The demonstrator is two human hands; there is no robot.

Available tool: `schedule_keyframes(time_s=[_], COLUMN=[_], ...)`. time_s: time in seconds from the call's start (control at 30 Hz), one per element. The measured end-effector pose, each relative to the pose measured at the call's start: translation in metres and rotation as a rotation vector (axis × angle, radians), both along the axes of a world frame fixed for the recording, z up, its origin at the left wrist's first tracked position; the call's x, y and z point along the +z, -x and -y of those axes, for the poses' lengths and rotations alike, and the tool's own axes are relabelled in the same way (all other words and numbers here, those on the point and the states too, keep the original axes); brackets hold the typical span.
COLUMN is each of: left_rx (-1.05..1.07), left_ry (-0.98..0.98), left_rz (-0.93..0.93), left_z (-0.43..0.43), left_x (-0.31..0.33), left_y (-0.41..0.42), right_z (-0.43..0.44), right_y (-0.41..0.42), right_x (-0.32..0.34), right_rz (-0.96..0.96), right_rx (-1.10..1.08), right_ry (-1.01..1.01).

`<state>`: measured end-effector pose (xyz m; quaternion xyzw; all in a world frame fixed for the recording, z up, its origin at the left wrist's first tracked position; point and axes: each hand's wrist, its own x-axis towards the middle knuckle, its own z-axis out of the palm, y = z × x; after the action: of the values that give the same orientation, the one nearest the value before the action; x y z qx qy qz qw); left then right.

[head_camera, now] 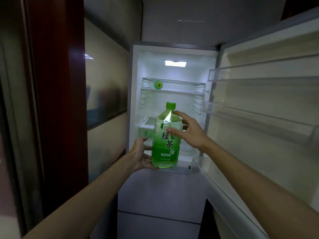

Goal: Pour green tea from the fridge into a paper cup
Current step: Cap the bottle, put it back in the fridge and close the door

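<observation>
— Both our forearms reach out toward the open fridge (134, 69). What's each grip doing?

— Our left hand (140, 155) cups the base and lower side of the green tea bottle (166, 138); our right hand (189, 131) presses thumb and fingers on its upper part.

— Where's the bottle?

— Upright, green cap (170, 105) on, held just in front of the lit compartment's lower edge. A small green item (158, 84) sits on the top shelf (181, 91); the door (269, 104) is swung right.

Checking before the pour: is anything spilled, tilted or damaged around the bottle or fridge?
Nothing stands out. The green tea bottle is upright, capped, held by the left hand and right hand. No spill shows in the fridge, whose door is open.
</observation>
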<state>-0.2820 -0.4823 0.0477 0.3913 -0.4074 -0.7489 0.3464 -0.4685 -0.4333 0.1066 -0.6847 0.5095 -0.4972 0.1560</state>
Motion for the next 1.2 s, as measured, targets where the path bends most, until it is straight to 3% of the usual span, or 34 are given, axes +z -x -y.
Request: schedule_keyframes(time_s=[0.4, 0.9, 1.2], left_rx=[0.020, -0.013, -0.014], left_ry=[-0.005, 0.001, -0.002], left_rz=[0.049, 0.041, 0.014], left_z=[0.117, 0.326, 0.399], left_x=[-0.014, -0.004, -0.003], left_y=[0.038, 0.081, 0.110], right_z=[0.117, 0.305, 0.379], right_y=[0.037, 0.073, 0.100], right_x=[-0.023, -0.010, -0.018], right_rz=[0.021, 0.111, 0.154], right_rx=[-0.004, -0.067, -0.121], right_ry=[-0.009, 0.021, 0.007])
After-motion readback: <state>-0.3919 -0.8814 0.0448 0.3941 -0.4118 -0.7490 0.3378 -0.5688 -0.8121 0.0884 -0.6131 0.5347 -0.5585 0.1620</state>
